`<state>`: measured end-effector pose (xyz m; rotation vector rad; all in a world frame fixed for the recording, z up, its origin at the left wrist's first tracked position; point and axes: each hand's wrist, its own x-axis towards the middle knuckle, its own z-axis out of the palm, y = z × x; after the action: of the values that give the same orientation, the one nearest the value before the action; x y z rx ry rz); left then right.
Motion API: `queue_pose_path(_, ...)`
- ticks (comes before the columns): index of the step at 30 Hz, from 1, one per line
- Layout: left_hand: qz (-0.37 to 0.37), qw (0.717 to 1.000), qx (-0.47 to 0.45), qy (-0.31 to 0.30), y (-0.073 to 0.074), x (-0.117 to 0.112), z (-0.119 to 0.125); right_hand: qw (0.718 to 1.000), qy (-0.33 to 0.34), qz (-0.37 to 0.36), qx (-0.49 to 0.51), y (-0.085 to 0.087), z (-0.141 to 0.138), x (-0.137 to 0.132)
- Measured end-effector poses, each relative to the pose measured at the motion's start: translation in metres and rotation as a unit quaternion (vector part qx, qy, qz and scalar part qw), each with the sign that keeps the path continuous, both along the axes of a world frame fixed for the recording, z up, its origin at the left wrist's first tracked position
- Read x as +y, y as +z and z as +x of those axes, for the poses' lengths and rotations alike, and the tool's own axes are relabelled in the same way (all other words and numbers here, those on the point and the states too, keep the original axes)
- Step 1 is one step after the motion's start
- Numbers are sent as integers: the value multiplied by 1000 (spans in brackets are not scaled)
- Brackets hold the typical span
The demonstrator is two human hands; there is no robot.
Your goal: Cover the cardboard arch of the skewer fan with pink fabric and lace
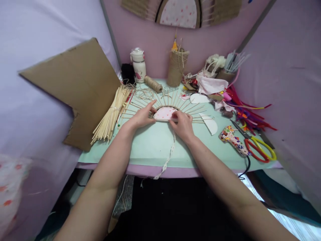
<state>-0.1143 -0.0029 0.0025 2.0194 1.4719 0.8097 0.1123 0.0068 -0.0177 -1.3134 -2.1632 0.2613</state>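
A half-round pink dotted piece (164, 113) with thin wooden sticks (193, 108) fanning out from it lies on the mint-green table (150, 144). My left hand (141, 117) rests flat on its left edge, fingers stretched out. My right hand (183, 124) presses on its lower right edge with fingers curled and pinched. A white lace ribbon (169, 155) runs from under my right hand down over the table's front edge.
A bundle of bamboo sticks (110, 115) and a big cardboard sheet (77, 87) lie at the left. A glue gun (233, 139) and red-and-yellow scissors (258, 147) lie right. Twine spool (153, 83), bottle (138, 65), twine-wrapped jar (177, 67) and pipe cleaners (248, 112) stand behind.
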Motion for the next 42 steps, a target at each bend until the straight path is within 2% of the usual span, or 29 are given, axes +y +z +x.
queue_pose_path(10,22,1000,21,2,-6,3,-1,1000,1,18,-5,-3,-1,0)
queue_pose_path(15,21,999,49,10,1,-1,2,1000,-3,17,-18,-2,-1,-1)
queue_pose_path(19,-9,997,72,-2,9,-6,3,1000,0,21,-21,-2,-2,-1)
queue_pose_path(22,-19,995,99,-9,9,-7,6,999,0,22,-24,-2,-3,-2)
queue_pose_path(29,35,983,168,57,0,-5,26,997,-32,52,-38,-5,-10,-2)
queue_pose_path(36,52,973,200,100,-3,-6,39,996,-42,70,-37,-10,-13,0)
queue_pose_path(42,56,969,213,108,-6,-6,41,997,-37,58,-29,-10,-11,-1)
